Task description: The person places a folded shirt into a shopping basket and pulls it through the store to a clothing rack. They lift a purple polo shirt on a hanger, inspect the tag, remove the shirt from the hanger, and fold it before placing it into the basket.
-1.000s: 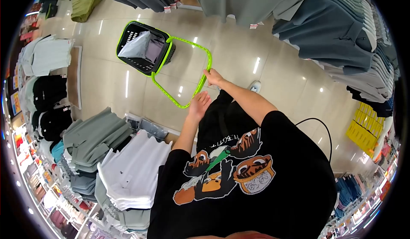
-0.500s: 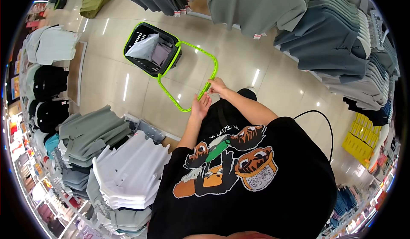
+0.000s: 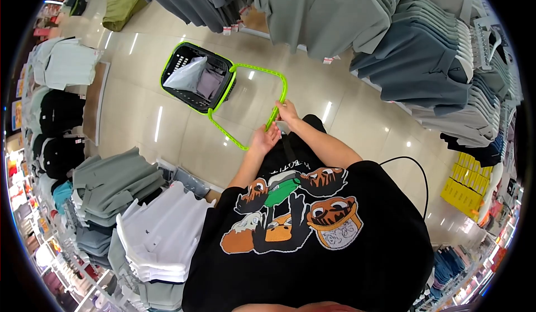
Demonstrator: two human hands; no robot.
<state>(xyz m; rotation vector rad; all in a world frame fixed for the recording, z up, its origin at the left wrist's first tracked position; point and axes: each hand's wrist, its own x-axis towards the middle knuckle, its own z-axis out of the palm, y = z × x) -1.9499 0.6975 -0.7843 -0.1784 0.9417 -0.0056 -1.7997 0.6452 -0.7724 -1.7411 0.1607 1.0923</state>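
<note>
A black shopping basket [image 3: 192, 98] with a bright green rim stands on the floor ahead of me. Its long green handle [image 3: 283, 83] swings out toward my body. The fingers of my right hand [image 3: 287, 113] wrap round the near bar of this handle. Just below it, my left hand [image 3: 264, 138] is on the same bar, thumb and fingers about it, covering the handle's near corner. Inside the basket lie a pale grey plastic-wrapped packet [image 3: 187, 75] and a folded mauve-grey garment [image 3: 209, 83]. A small pale patch shows between my hands.
Grey shirts [image 3: 324, 10] hang along the far side, with blue-grey shirts [image 3: 424, 55] to the right. White polo shirts [image 3: 162, 228] and grey-green ones [image 3: 114, 181] are at the near left. Glossy tiled floor [image 3: 139, 111] surrounds the basket. Yellow boxes [image 3: 466, 183] stand at right.
The view has shifted slightly, and the racks and basket appear a little lower or further left. Both hands stay at the handle; the pale patch between them now shows.
</note>
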